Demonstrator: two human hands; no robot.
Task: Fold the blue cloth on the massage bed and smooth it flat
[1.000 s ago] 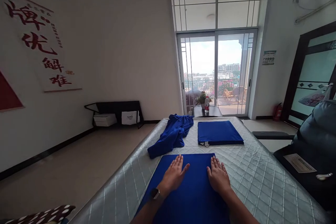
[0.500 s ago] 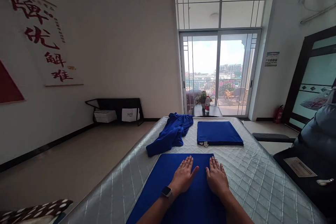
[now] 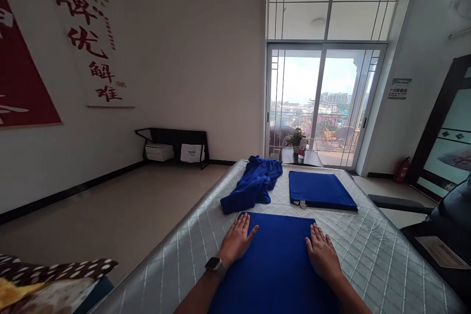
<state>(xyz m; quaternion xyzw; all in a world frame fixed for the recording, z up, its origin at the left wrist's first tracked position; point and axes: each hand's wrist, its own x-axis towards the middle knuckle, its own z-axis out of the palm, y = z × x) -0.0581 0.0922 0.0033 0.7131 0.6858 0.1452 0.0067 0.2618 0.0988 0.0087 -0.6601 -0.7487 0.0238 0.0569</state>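
Observation:
A folded blue cloth lies flat in front of me on a quilted silver-grey bed cover. My left hand, with a watch on its wrist, rests flat on the cloth's left edge, fingers stretched out. On the right edge lies my right hand, also flat, its fingers pointing away from me. Beyond the cloth at the left is a crumpled blue garment. A neatly folded blue cloth with white tags sits beyond at the right.
Past the far edge stands a small dark table with a bottle and a potted plant. A dark chair is at the right. Patterned fabric lies at the lower left. A black rack stands by the wall.
My hands have moved apart over the cloth, the left one outward to the left edge, the right one to the right edge. The camera view has turned slightly left.

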